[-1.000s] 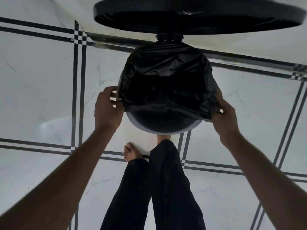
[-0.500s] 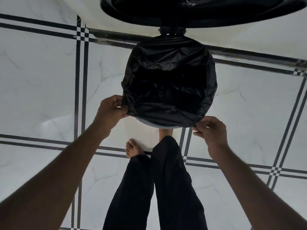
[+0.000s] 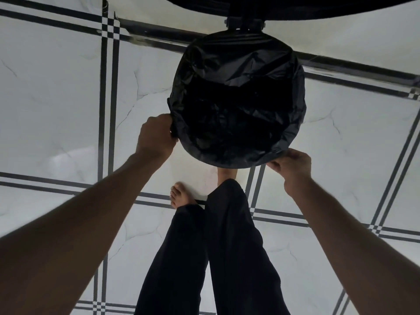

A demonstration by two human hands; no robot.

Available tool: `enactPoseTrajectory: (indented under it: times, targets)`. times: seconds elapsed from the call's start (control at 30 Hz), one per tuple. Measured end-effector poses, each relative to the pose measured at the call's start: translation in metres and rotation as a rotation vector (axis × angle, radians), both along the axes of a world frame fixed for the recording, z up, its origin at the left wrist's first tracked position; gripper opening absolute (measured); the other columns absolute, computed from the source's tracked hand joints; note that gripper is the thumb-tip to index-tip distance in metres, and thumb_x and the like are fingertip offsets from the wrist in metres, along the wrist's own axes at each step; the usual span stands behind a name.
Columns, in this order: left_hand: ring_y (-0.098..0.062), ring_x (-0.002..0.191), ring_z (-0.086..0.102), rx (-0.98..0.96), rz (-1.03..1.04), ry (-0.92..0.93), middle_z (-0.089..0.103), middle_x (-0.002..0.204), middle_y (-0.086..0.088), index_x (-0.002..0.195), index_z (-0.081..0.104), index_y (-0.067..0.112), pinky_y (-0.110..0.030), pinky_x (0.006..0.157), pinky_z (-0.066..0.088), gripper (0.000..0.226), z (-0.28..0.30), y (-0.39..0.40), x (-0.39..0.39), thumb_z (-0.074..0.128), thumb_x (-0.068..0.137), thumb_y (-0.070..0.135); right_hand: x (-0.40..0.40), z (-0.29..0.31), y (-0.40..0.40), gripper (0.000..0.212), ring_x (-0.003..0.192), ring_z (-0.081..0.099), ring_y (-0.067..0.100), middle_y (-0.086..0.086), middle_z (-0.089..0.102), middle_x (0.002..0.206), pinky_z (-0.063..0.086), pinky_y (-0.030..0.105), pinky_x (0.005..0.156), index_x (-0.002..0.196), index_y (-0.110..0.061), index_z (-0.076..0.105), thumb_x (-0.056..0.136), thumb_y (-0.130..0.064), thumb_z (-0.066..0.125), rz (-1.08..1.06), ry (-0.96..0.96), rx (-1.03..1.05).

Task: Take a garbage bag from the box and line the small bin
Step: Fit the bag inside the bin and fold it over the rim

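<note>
A black garbage bag [image 3: 236, 98] lies inside the small round bin, with its edge folded over the whole rim, so the bin itself is hidden under the plastic. The bin's lid [image 3: 295, 7] stands open at the top of the view on its hinge [image 3: 244, 25]. My left hand [image 3: 156, 135] grips the bag's folded edge at the bin's left side. My right hand [image 3: 292, 164] pinches the bag's edge at the lower right of the rim.
The bin stands on a white marble floor [image 3: 56, 98] with dark stripe lines. My legs in dark trousers [image 3: 216, 258] and a bare foot [image 3: 180, 195] are directly below the bin. No box is in view.
The bag's edge has been pulled down over the front rim, which showed pale before. Both hands slid lower and toward me along the rim. The camera moved closer.
</note>
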State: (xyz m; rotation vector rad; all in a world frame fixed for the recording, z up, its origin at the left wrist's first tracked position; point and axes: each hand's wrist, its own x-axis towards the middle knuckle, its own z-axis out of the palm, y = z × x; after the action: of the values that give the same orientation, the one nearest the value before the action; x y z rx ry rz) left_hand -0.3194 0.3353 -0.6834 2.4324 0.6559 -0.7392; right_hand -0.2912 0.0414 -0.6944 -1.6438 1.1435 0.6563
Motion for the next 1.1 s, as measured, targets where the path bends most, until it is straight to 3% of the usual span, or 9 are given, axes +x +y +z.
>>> enactPoseTrajectory:
  times: [0.17, 0.23, 0.3, 0.4, 0.53, 0.67, 0.87, 0.97, 1.1]
  targets:
    - [-0.024, 0.074, 0.073, -0.123, 0.253, 0.090, 0.075, 0.079, -0.005, 0.073, 0.069, 0.017, -0.037, 0.072, 0.060, 0.017, 0.003, 0.003, 0.007, 0.067, 0.074, -0.001, 0.016, 0.010, -0.003, 0.023, 0.070, 0.070, 0.014, 0.009, 0.071, 0.083, 0.059, 0.019, 0.066, 0.091, -0.004, 0.068, 0.090, 0.010, 0.050, -0.070, -0.066, -0.057]
    - [-0.019, 0.071, 0.074, -0.198, 0.470, 0.020, 0.074, 0.081, 0.000, 0.075, 0.067, 0.021, -0.040, 0.077, 0.062, 0.020, 0.010, 0.004, 0.001, 0.063, 0.083, 0.004, 0.018, 0.033, -0.001, 0.025, 0.084, 0.067, 0.001, 0.006, 0.068, 0.100, 0.054, 0.014, 0.081, 0.100, -0.009, 0.067, 0.086, 0.003, 0.050, 0.128, -0.223, -0.348]
    - [-0.023, 0.083, 0.073, -0.222, 0.635, -0.115, 0.073, 0.096, -0.001, 0.090, 0.068, 0.019, -0.045, 0.085, 0.059, 0.018, 0.020, 0.005, -0.006, 0.054, 0.091, 0.008, 0.023, 0.065, 0.008, 0.032, 0.079, 0.058, -0.008, 0.000, 0.060, 0.107, 0.043, 0.004, 0.072, 0.105, -0.014, 0.063, 0.080, 0.000, 0.048, 0.352, -0.480, -0.563]
    - [-0.014, 0.093, 0.066, -0.191, 0.565, -0.282, 0.070, 0.110, 0.004, 0.105, 0.067, 0.023, -0.042, 0.089, 0.056, 0.022, 0.035, 0.003, 0.000, 0.049, 0.094, 0.016, 0.037, 0.090, 0.044, 0.035, 0.089, 0.063, 0.006, -0.002, 0.067, 0.105, 0.050, 0.016, 0.077, 0.104, -0.017, 0.067, 0.079, -0.004, 0.048, 0.676, -0.639, -0.306]
    - [-0.012, 0.097, 0.064, -0.259, 0.405, -0.398, 0.066, 0.120, 0.002, 0.122, 0.063, 0.021, -0.034, 0.089, 0.056, 0.027, 0.035, 0.002, 0.036, 0.049, 0.099, 0.023, 0.071, 0.048, 0.106, 0.053, 0.130, 0.051, 0.024, 0.005, 0.054, 0.142, 0.042, 0.039, 0.109, 0.143, -0.020, 0.050, 0.091, -0.023, 0.053, 1.320, -0.560, -0.226]
    - [-0.015, 0.093, 0.067, -0.203, 0.306, -0.502, 0.070, 0.111, 0.000, 0.118, 0.066, 0.015, -0.039, 0.085, 0.057, 0.023, 0.011, 0.007, 0.057, 0.057, 0.098, 0.020, 0.118, -0.045, 0.135, 0.064, 0.146, 0.027, 0.036, 0.011, 0.025, 0.162, 0.026, 0.051, 0.118, 0.157, -0.027, 0.022, 0.099, -0.044, 0.044, 1.595, -0.190, -0.437]
    - [-0.003, 0.089, 0.068, -0.292, 0.397, -0.638, 0.070, 0.098, 0.017, 0.113, 0.069, 0.022, -0.031, 0.081, 0.058, 0.020, -0.011, 0.006, 0.052, 0.060, 0.096, 0.019, 0.128, -0.144, 0.123, 0.059, 0.148, 0.025, 0.033, 0.017, 0.024, 0.162, 0.030, 0.029, 0.115, 0.155, -0.011, 0.026, 0.104, -0.035, 0.042, 1.593, 0.231, -0.330]
    - [0.000, 0.089, 0.068, -0.333, 0.437, -0.633, 0.070, 0.096, 0.020, 0.111, 0.069, 0.024, -0.027, 0.080, 0.058, 0.018, -0.012, 0.005, 0.051, 0.061, 0.095, 0.019, 0.124, -0.149, 0.124, 0.061, 0.153, 0.007, 0.033, 0.013, 0.005, 0.167, 0.006, 0.049, 0.122, 0.159, -0.017, 0.017, 0.106, -0.041, 0.033, 1.656, 0.283, -0.429]
    - [0.000, 0.088, 0.068, -0.343, 0.450, -0.592, 0.069, 0.093, 0.023, 0.109, 0.070, 0.025, -0.029, 0.081, 0.059, 0.018, -0.007, 0.007, 0.054, 0.062, 0.094, 0.018, 0.131, -0.119, 0.138, 0.052, 0.140, 0.039, 0.038, 0.019, 0.039, 0.154, 0.031, 0.043, 0.116, 0.148, -0.009, 0.043, 0.107, -0.038, 0.029, 1.416, 0.129, -0.376]
